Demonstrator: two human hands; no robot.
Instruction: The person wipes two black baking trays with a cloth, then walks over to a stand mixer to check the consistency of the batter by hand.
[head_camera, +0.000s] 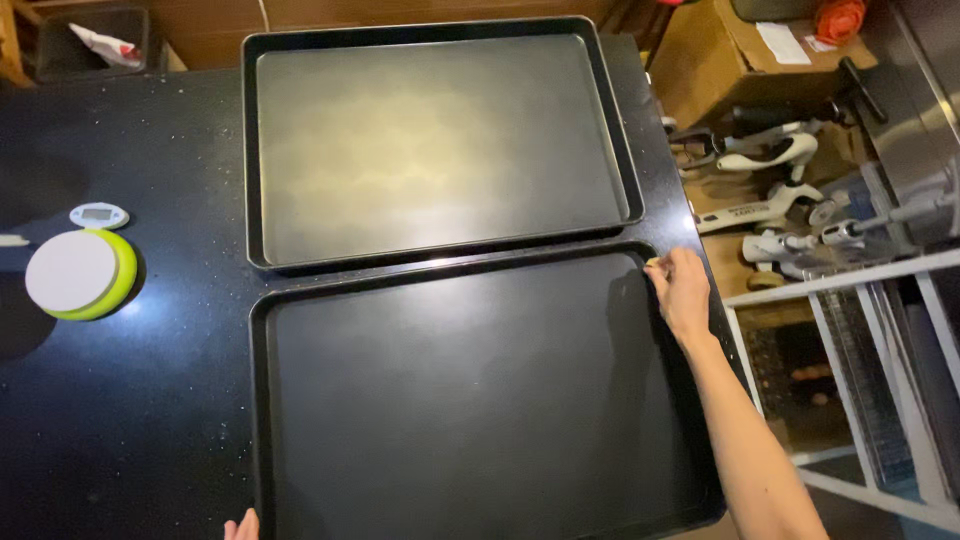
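On black counter, right hand pinching near tray rim, left hand mostly hidden, second tray behind, scale left

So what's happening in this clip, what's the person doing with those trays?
A person stands at a dark countertop with two empty dark baking trays lying side by side. The right hand rests on the far right corner of the near tray, pinching something small and pale that is too small to identify. The left hand is barely in view at that tray's near left corner. The far tray is untouched. A small round scale sits off to the left.
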